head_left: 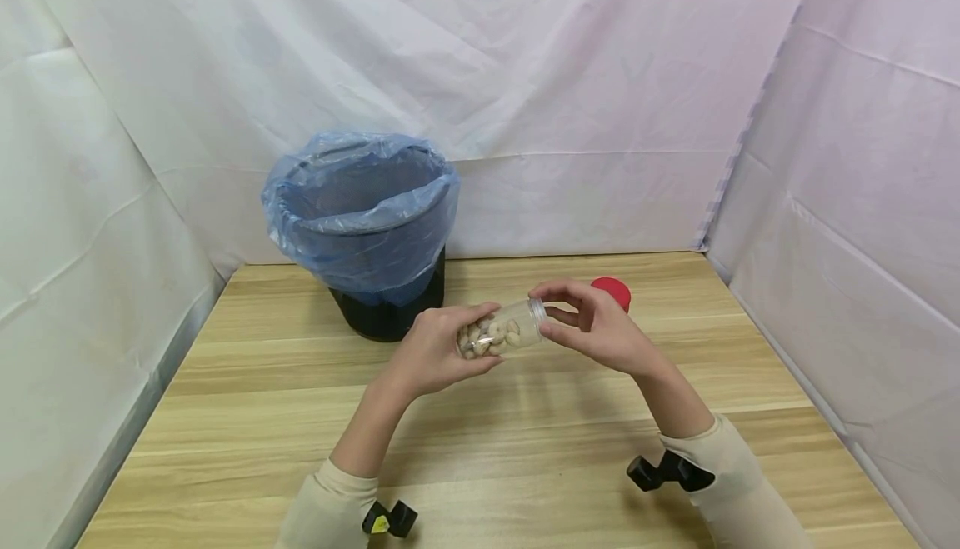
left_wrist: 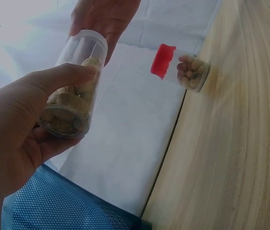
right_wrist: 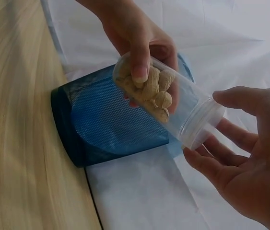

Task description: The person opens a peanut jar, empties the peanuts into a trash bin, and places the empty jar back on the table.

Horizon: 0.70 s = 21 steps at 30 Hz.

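Observation:
My left hand (head_left: 441, 347) grips a clear plastic jar (head_left: 529, 324) around its base end, thumb on one side and fingers on the other. Peanuts in their shells (right_wrist: 151, 91) lie inside, gathered toward that end. The jar is tilted above the table, its ridged rim end pointing to the right. At that rim my right hand (head_left: 600, 328) pinches with the thumb (right_wrist: 240, 98) on one side and fingertips on the opposite side. A second jar, with a red lid (head_left: 611, 289), stands behind the right hand; brownish nuts (left_wrist: 191, 72) show through its clear wall.
A black mesh bin (head_left: 382, 316) lined with a blue plastic bag (head_left: 360, 237) stands at the back left of the wooden table (head_left: 480, 449). White cloth (head_left: 562, 116) hangs behind the table and along both sides.

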Available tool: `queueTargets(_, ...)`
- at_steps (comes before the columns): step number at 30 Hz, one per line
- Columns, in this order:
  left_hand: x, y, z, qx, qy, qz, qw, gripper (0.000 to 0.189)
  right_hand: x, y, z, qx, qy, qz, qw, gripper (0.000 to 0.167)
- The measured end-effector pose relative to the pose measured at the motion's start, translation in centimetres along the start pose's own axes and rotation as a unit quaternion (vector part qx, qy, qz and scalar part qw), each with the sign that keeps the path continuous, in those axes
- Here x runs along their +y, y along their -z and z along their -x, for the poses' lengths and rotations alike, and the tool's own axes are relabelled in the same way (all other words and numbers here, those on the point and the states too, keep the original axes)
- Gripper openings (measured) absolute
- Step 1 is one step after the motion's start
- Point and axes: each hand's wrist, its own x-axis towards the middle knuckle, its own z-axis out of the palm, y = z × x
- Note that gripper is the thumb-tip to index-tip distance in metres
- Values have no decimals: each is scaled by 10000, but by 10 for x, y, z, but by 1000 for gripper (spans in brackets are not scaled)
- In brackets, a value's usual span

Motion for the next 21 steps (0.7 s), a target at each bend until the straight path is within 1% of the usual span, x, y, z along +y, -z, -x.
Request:
queueTargets(2, 0, 0, 0, -15, -1, 19, 10000, 66, -1, -1, 0, 85, -105, 115, 9998, 44)
queueTargets(4, 0, 0, 0, -25, 7, 29, 10000, 65, -2, -1, 1, 270, -335, 379, 9984, 43)
queueTargets(6, 0, 0, 0, -30, 12, 43, 10000, 65, -5, -1, 1, 498, -667, 701, 9941, 42)
queueTargets(8, 0, 0, 0, -23, 3, 47, 10000, 66, -7, -2, 1, 683, -979, 1032, 9875, 41)
queueTargets(11, 0, 0, 0, -26, -19, 35, 10000, 66, -8, -2, 1, 780, -1310, 1197, 9810, 40)
queueTargets(16, 0, 0, 0, -42, -41, 7, 10000, 65, -9, -3, 0, 724, -1439, 1041, 9814, 40)
queueTargets(19, 0, 0, 0, -54, -38, 13, 10000, 65, -9, -3, 1, 658, -1362, 1045, 9830, 39)
queueTargets(21, 0, 1, 0, -57, -22, 14, 10000, 66, -8, -3, 1, 621, -1234, 1025, 9851, 38)
